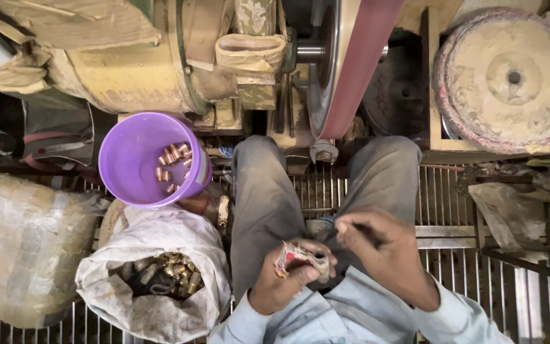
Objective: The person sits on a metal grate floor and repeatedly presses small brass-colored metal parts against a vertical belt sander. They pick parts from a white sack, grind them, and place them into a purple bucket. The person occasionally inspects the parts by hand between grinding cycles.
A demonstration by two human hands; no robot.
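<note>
From my remote station, I saw the person seated before a belt grinder (358,64), knees apart, with both hands raised over the lap. The left hand (288,277) was curled around a worn red-and-white cloth pad (297,258); its fingers were pressed together over the pad, and a small brass-coloured piece (281,274) showed at the pad's lower edge. The right hand (383,245) was beside it, close but not clearly touching, with its fingertips drawn together in a pinch on something thin and dark; I could not tell what that item was. Neither hand was at the red abrasive belt, so I judged that no piece was being ground at that moment and that the work stood at a handling or preparation step. To the left, a purple bucket (151,159) held only a small cluster of copper-bright fittings (172,164) on its floor, with most of its volume unused. Below it, an open white sack (154,280) held a far larger heap of dull brass fittings (170,271). From those two quantities I judged that only a minor share of the batch was finished and that the greater part remained in the sack. A dust-caked buffing wheel (510,76) lay at the upper right, untouched.
</note>
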